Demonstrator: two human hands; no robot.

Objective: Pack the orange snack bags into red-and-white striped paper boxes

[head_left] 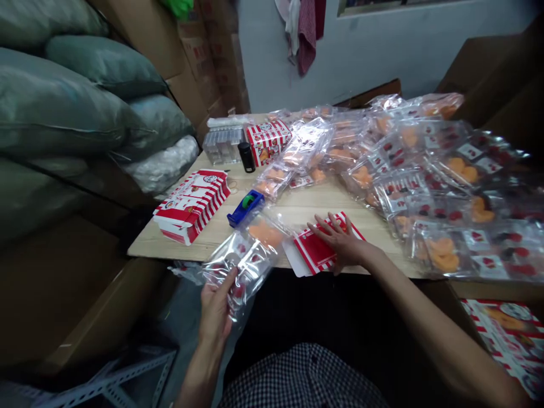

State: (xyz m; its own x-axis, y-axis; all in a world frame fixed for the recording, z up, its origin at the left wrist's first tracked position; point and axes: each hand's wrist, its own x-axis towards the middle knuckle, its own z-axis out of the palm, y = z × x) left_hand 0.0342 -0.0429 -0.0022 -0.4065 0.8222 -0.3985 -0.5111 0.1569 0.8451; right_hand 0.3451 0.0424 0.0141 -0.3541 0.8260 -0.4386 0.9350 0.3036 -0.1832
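Note:
My left hand [217, 303] grips the lower end of a clear plastic packet [250, 255] with orange and red pieces inside, thumb on top, over the table's front edge. On a flat red-and-white striped carton [312, 249] at the front edge rests my right hand [340, 241], palm down with fingers spread. Between packet and black bottle [246, 157] stands a blue tape dispenser [245, 208]. A striped box [193, 204] lies on the table's left part.
Many clear packets [442, 209] are heaped over the right and back of the wooden table [170, 246]. Another striped box [268, 141] and clear plastic cases [223, 144] stand at the back. Large stuffed sacks [55, 102] rise at the left; printed sheets [510, 334] lie lower right.

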